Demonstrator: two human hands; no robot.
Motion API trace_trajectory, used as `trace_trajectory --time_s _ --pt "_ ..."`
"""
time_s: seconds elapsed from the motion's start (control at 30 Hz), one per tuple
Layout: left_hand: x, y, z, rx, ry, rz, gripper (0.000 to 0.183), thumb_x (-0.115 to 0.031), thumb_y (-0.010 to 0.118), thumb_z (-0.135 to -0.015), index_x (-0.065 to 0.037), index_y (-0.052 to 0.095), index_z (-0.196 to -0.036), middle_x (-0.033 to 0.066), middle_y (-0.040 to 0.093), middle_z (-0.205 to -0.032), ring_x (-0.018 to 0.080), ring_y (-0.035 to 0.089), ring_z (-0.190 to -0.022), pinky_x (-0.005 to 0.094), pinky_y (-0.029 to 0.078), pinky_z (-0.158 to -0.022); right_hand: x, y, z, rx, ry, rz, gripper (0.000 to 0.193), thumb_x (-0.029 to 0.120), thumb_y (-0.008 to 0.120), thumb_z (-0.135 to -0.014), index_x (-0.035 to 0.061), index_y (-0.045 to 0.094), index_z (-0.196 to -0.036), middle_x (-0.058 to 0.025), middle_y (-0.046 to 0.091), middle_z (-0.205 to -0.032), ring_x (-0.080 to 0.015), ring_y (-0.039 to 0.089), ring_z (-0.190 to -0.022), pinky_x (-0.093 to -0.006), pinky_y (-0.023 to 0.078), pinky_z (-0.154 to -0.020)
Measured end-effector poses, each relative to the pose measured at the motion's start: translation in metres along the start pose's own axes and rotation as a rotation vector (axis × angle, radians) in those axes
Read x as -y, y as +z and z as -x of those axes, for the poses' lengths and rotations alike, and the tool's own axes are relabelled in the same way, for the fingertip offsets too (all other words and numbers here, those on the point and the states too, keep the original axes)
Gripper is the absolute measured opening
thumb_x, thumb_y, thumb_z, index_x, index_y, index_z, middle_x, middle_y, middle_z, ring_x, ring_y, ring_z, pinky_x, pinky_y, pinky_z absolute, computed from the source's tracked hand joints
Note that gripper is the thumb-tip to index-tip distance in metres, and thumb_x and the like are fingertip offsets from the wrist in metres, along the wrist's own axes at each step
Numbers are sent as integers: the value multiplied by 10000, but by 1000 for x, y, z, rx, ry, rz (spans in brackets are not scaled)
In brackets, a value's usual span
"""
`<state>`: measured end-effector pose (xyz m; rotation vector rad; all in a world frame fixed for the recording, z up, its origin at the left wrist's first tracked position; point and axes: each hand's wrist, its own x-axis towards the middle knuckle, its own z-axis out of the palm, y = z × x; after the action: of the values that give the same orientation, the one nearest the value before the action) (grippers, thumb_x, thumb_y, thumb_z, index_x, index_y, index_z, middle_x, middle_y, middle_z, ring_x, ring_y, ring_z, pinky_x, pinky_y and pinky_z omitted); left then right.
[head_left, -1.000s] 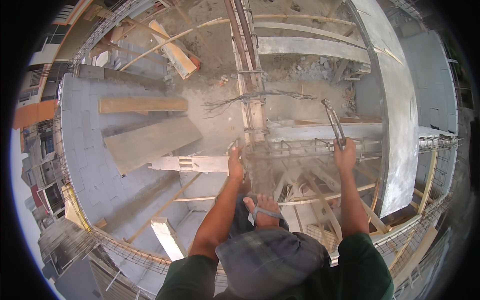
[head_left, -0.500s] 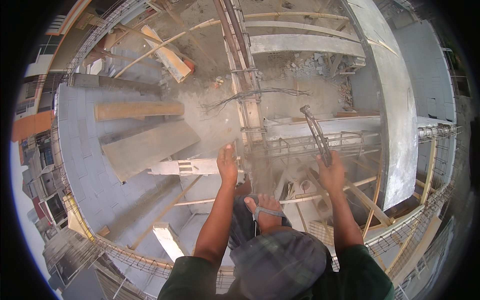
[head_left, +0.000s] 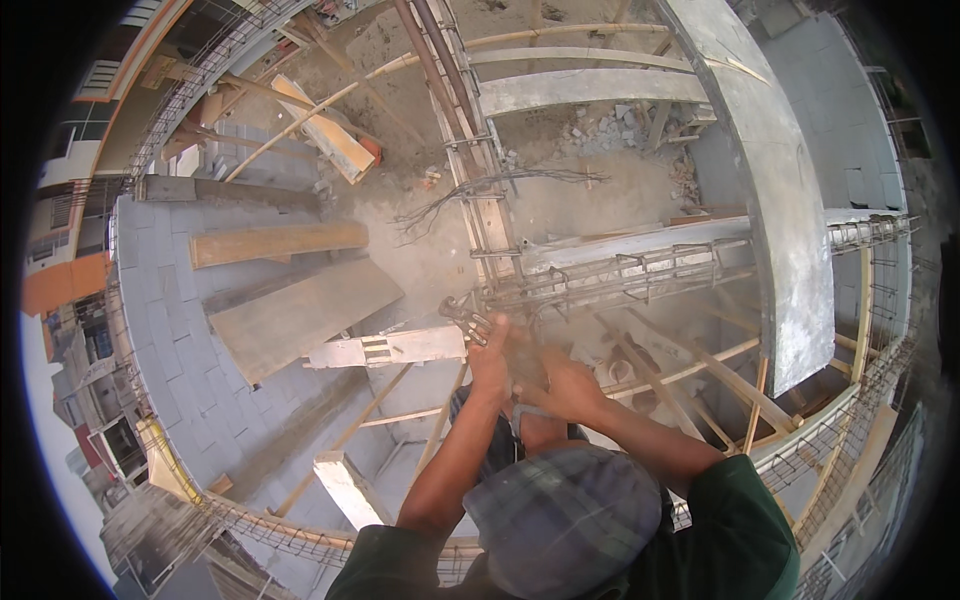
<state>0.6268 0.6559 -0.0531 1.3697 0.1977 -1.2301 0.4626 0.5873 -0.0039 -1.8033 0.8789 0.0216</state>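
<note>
- The left hand (head_left: 490,352) is closed round the handles of a pair of pincers (head_left: 462,314), whose rusty head sticks out just up and left of the knuckles
- The right hand (head_left: 568,383) sits just right of the left hand, the two close together or touching; it is blurred, and I cannot tell whether it grips anything
- Both hands lie at the near end of the rebar cage (head_left: 610,278), a long lattice of steel bars and ties that runs from the hands off to the right
- The pincers' head is just left of the cage's near end, above a pale wooden block (head_left: 390,349) that lies beside the left hand
- A second, longer cage (head_left: 470,150) runs upward from the first one's near end
- Left of the cage lie two broad planks (head_left: 290,315) on a grey slab (head_left: 160,300)
- Above the cage, loose tie wire (head_left: 470,195) lies tangled on sandy ground
- A grey concrete beam (head_left: 770,180) crosses over the cage's far end
- Below the hands, the person's cap (head_left: 565,520) and green sleeves (head_left: 740,540) fill the lower edge
</note>
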Motion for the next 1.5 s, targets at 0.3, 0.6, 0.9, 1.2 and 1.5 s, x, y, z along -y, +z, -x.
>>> trace_trajectory --time_s 0.3,0.6,0.9,1.2,1.5 --pt "-25 -16 9 -186 107 421 438 -520 665 -1137 -87 640 -1197 4 599 -895 169 632 -821 416 593 -821 -21 22 -4 195 332 -750 588 407 797 -1063 -23 600 -1413 -128 745 -990 -191 711 -820 -376 580 -738" --pt "-51 -38 -18 -165 206 383 367 -434 671 -1154 -70 623 -1141 14 552 -835 183 570 -756 398 526 -718 -5 -24 4 6 169 -200 304 322 711 -1101 21 748 -1128 -137 742 -801 -257 721 -698 -412 548 -672" --pt "-48 -13 -13 -179 183 538 332 -405 682 -1151 -99 639 -1030 9 571 -770 167 567 -703 358 502 -693 -22 -22 13 731 179 -465 290 298 667 -1150 38 790 -1122 -65 658 -739 -150 616 -618 -331 467 -576" --pt "-75 -37 -20 -144 91 50 336 -333 729 -1122 -15 701 -1230 104 769 -987 137 616 -686 315 505 -625 -47 -89 -2 -118 274 -706 365 309 706 -1144 -45 787 -1180 -10 715 -839 -103 647 -738 -303 516 -667" --pt "-57 -23 -12 54 -40 -348 347 -251 688 -1123 18 732 -1338 162 843 -1100 162 773 -767 304 585 -682 -26 -52 -1 324 203 -578 363 350 731 -1115 0 769 -1204 -100 765 -907 -148 696 -824 -351 560 -755"
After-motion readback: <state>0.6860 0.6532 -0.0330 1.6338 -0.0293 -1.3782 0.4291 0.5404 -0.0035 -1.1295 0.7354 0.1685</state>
